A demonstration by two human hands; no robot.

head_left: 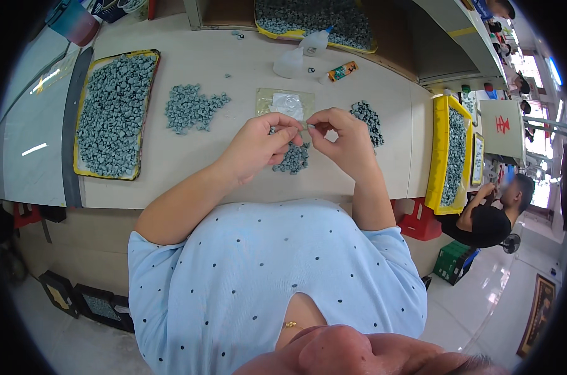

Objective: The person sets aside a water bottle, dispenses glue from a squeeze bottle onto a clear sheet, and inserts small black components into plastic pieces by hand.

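My left hand (268, 142) and my right hand (344, 139) meet over the middle of the table, fingertips nearly touching. Both are closed in a pinch around a tiny grey-green piece (304, 126), too small to make out well. Beneath and between them lies a small pile of grey-green stone-like pieces (293, 160), partly covered by my left hand. Just beyond my fingers is a yellowish square mat (266, 99) with a white sheet and a clear round dish (288, 102) on it. A darker pile of similar pieces (367, 119) sits beside my right hand.
On the left are a loose pile (193, 108) and a yellow-rimmed tray (138, 173) full of pieces. Squeeze bottles (289, 63) and an orange-green tube (343, 71) stand farther back. A yellow bin (436, 162) borders the right edge; beyond it sits another person (492, 215).
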